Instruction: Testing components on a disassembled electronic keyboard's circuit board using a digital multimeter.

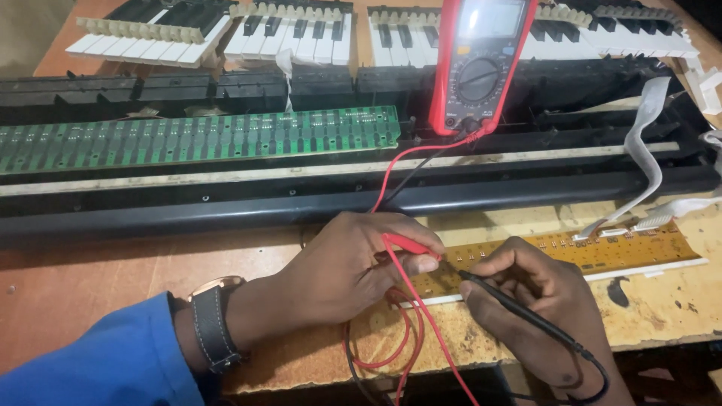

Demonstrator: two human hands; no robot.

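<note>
A person is probing a yellow circuit strip [594,252] lying on the worn tabletop [113,278], just in front of a dismantled keyboard chassis [226,203]. The left hand [346,274] is pinching the red probe [410,246] and the right hand [538,308] is pinching the black probe [519,308], pen-fashion for fine aim, tips nearly meeting on the strip's left end. A red multimeter [481,64] is leaning behind the chassis, facing the person for reading.
</note>
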